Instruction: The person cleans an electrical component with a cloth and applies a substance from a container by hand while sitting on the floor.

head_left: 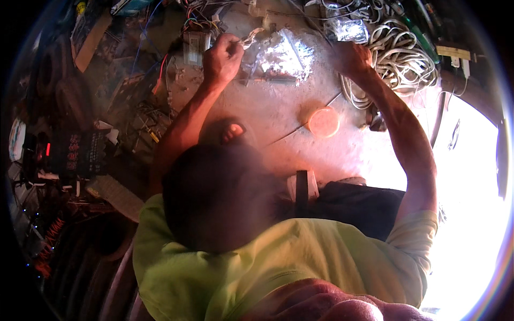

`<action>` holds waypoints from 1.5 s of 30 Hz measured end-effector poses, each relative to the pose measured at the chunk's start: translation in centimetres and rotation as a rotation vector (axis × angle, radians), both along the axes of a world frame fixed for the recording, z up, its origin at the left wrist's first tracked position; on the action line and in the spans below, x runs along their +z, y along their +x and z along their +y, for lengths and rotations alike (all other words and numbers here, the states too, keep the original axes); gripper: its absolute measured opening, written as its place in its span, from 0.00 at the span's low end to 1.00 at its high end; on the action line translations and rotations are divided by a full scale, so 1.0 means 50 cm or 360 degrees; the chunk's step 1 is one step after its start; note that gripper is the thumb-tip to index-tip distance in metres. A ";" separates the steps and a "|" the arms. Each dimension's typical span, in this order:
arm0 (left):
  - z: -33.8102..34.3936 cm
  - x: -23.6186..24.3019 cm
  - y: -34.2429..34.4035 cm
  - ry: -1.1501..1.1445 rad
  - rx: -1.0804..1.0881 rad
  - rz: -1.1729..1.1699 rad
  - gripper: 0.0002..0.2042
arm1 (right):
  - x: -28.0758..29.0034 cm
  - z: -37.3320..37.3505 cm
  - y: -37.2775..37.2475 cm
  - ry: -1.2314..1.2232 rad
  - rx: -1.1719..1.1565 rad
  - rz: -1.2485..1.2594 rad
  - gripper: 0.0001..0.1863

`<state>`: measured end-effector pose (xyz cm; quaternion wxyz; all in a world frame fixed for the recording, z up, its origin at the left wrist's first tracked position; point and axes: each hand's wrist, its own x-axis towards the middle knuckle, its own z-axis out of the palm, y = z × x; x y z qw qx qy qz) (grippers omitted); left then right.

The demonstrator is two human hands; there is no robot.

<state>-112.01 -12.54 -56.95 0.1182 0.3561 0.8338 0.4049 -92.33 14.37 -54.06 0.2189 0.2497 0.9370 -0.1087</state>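
My left hand [224,58] is closed around a small, pale twisted piece [248,40], perhaps wire, beside a metal box [197,48] with coloured wires. My right hand [352,58] is curled at the edge of a coiled white cable [401,61], just below a shiny clear packet [347,31]; what its shadowed fingers hold I cannot make out. Between the hands lie a brightly lit crumpled white heap [284,52] and a screwdriver [277,79]. A round orange disc [323,122] with a thin rod beside it lies on the dusty floor [267,112] below them.
Cluttered tools, wires and dark boards [139,91] line the left, with a dark printed bag [80,150]. A socket block [452,52] and green rod-like tool [420,35] are at upper right. A bare foot [233,134] shows centrally. Glaring light covers the right side.
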 end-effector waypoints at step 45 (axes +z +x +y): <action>-0.066 -0.043 -0.048 -0.0568 -0.0791 0.0395 0.10 | -0.036 -0.345 0.086 -0.0899 0.0382 0.0204 0.20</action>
